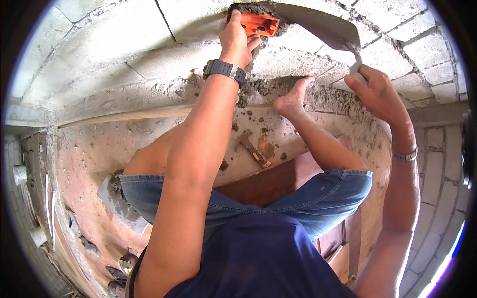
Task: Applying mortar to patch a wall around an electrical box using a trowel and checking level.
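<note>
My left hand reaches up and presses an orange plastic box into a mortar-lined recess in the grey block wall. A dark watch is on that wrist. My right hand grips the handle of a steel trowel, whose blade lies flat against the wall just right of the orange box. My bare foot rests on wet mortar at the base of the wall.
A hammer lies on the reddish floor below the wall, among mortar crumbs. A grey board with mortar lies at lower left. A wooden plank sits under my legs. Sandals lie at the bottom left.
</note>
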The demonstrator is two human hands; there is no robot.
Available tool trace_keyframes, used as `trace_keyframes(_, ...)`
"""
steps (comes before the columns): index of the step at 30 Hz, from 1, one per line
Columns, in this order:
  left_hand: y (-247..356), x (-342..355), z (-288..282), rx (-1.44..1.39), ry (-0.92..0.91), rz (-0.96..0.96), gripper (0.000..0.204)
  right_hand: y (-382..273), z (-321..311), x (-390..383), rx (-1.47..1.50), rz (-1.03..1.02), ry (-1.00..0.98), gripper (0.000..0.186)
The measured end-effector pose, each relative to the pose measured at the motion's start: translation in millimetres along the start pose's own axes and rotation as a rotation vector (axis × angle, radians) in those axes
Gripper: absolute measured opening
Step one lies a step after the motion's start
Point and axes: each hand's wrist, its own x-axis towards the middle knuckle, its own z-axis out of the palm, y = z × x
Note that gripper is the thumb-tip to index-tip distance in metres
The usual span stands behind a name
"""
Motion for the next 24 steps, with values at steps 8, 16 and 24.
trace_keyframes(8, 4, -8, 3, -0.01, -0.036, 0.001, 0.046, -22, 9, 43, -0.209, -0.181, -0.013, 0.042)
trace_keyframes(16, -1, -2, -3, 0.029, -0.128, 0.074, 0.044, -23, 48, 60, -0.246, -0.124, 0.146, 0.038)
trace_keyframes(24, -1, 3, -5, 0.0, -0.075, 0.017, 0.049, -4, 40, 22, -0.09, 0.046, 0.163, 0.042)
